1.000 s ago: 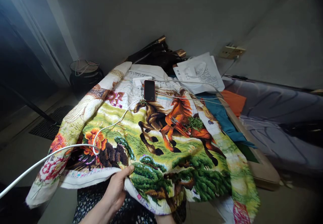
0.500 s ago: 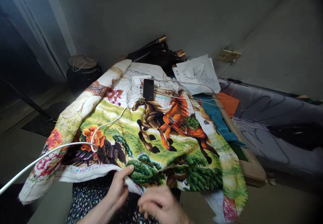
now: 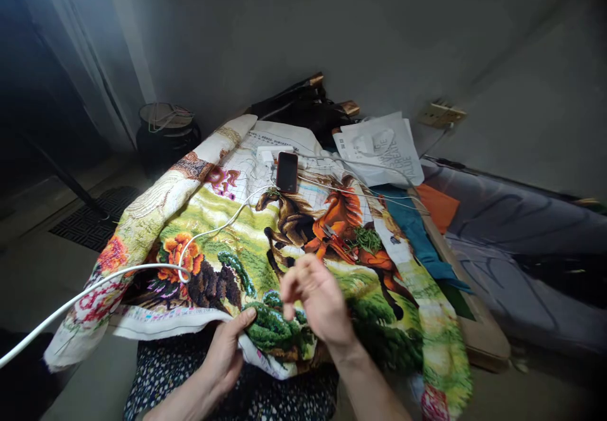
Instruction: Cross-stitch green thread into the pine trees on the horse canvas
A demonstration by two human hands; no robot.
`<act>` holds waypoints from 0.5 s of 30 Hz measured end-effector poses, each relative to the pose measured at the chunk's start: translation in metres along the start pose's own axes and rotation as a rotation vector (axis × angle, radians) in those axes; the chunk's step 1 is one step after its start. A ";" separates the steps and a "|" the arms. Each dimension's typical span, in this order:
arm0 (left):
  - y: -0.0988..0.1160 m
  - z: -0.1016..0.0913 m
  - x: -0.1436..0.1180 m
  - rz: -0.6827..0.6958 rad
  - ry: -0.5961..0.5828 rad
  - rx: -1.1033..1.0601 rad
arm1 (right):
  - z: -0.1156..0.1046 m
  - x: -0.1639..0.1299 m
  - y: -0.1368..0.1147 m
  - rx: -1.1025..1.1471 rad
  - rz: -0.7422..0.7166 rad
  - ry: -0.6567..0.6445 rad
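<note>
The left hand (image 3: 226,350) pinches the near edge of the embroidered cloth (image 3: 237,234), thumb on top and fingers beneath; the cloth spreads ahead of it and to both sides. The right hand (image 3: 317,301), blurred, is above the cloth with its fingers half curled; whether it grips anything I cannot tell. Beyond the right hand lie red scissors (image 3: 342,247), green thread (image 3: 368,239) and, farther, a phone (image 3: 287,173). Past the cloth, right of both hands, a beige surface (image 3: 488,340) shows; a grey wall (image 3: 332,23) stands farthest ahead.
</note>
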State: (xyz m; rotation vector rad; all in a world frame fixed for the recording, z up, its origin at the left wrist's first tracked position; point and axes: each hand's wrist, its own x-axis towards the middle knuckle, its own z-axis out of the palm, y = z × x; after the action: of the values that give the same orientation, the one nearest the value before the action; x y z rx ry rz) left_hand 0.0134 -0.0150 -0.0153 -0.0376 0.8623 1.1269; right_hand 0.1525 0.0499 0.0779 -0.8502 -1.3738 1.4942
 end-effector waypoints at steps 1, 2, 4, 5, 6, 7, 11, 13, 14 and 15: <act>0.000 0.000 0.000 -0.004 0.000 -0.002 | -0.007 0.004 -0.016 0.088 -0.078 0.102; 0.000 -0.001 0.000 -0.001 0.003 -0.004 | -0.014 0.007 -0.031 0.124 -0.181 0.209; -0.001 -0.001 0.001 0.011 0.009 -0.008 | -0.025 0.012 -0.052 0.089 -0.361 0.381; -0.001 -0.001 0.001 0.011 0.009 -0.006 | -0.029 0.013 -0.055 0.033 -0.420 0.434; -0.001 -0.001 0.002 0.009 0.011 -0.004 | -0.031 0.011 -0.054 -0.039 -0.444 0.455; -0.001 -0.002 0.002 0.007 0.015 -0.004 | -0.031 0.008 -0.048 -0.116 -0.424 0.437; -0.002 -0.002 0.003 0.017 0.046 -0.007 | -0.019 -0.012 -0.003 -0.385 -0.036 0.053; -0.003 -0.002 0.004 0.034 0.058 0.000 | -0.010 -0.021 0.017 -0.591 0.078 -0.148; -0.003 -0.003 0.004 0.043 0.062 0.004 | -0.007 -0.023 0.024 -0.708 0.080 -0.204; -0.003 -0.003 0.004 0.050 0.065 0.007 | -0.004 -0.025 0.029 -0.815 0.063 -0.232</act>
State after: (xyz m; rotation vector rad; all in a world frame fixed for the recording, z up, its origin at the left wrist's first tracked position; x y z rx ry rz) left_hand 0.0148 -0.0140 -0.0209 -0.0478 0.9289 1.1745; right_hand 0.1604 0.0290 0.0465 -1.2379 -2.2041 1.0756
